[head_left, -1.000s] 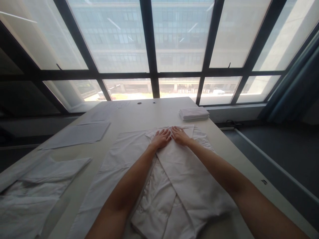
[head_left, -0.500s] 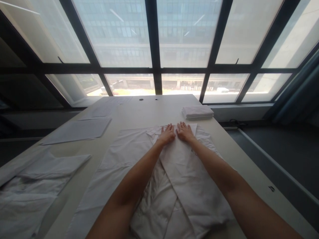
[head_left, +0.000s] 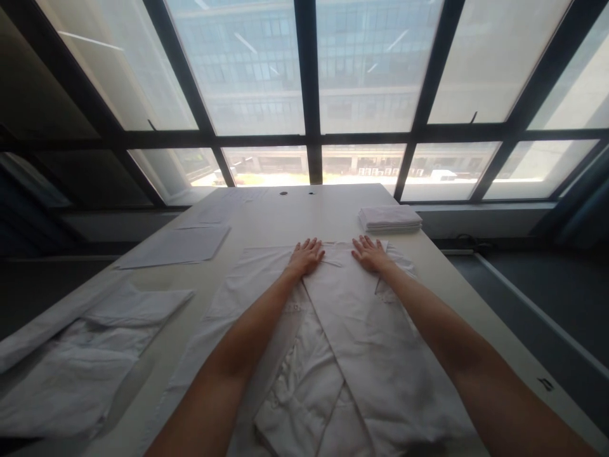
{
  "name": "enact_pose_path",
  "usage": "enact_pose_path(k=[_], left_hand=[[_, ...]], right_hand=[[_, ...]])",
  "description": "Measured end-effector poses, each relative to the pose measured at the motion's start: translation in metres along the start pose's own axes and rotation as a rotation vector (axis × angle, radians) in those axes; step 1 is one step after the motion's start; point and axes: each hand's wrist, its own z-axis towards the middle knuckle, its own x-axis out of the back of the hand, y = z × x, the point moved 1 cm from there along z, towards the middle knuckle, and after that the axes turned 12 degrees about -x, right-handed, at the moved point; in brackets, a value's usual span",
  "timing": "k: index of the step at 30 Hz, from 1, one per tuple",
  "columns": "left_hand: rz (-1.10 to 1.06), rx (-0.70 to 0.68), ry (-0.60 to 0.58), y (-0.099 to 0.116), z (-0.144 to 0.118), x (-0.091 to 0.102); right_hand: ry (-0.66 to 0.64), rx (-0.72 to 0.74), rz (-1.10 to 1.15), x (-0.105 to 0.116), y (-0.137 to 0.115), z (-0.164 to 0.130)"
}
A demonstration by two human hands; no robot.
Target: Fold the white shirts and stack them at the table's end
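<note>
Both your hands lie flat, palms down and fingers spread, on the far end of the white garment (head_left: 352,330) spread along the table (head_left: 295,216) in front of you: your left hand (head_left: 306,256) and your right hand (head_left: 370,252) sit apart from each other, with a strip of cloth showing between them, and neither grips anything. The garment is partly folded, one panel lapped diagonally over the other, and its near end runs under your forearms and off the bottom edge, so you cannot see how it finishes there. Small buttons seem to show near your left forearm, though they are too faint to be sure of. Beyond your right hand, near the table's far right corner, rests a stack of folded white cloth (head_left: 390,219). To the left lies a flat sheet (head_left: 178,246), and nearer you a crumpled white garment (head_left: 80,362) that is cut off by the left edge. Behind the table, large windows (head_left: 304,82) are bright enough to wash out detail on the white fabric.
</note>
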Motion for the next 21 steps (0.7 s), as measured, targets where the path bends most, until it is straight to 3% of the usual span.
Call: enact_pose_path(k=[7, 14, 21], left_hand=[[-0.004, 0.174, -0.016, -0.07, -0.042, 0.007], [0.031, 0.308, -0.022, -0.124, -0.08, 0.01], [0.043, 0.451, -0.027, -0.157, -0.119, 0.02]], right_hand=[[0.031, -0.007, 0.01, -0.004, 0.0, -0.001], [0.059, -0.273, 0.056, -0.007, 0.002, -0.002], [0.068, -0.272, 0.072, -0.009, 0.001, -0.002]])
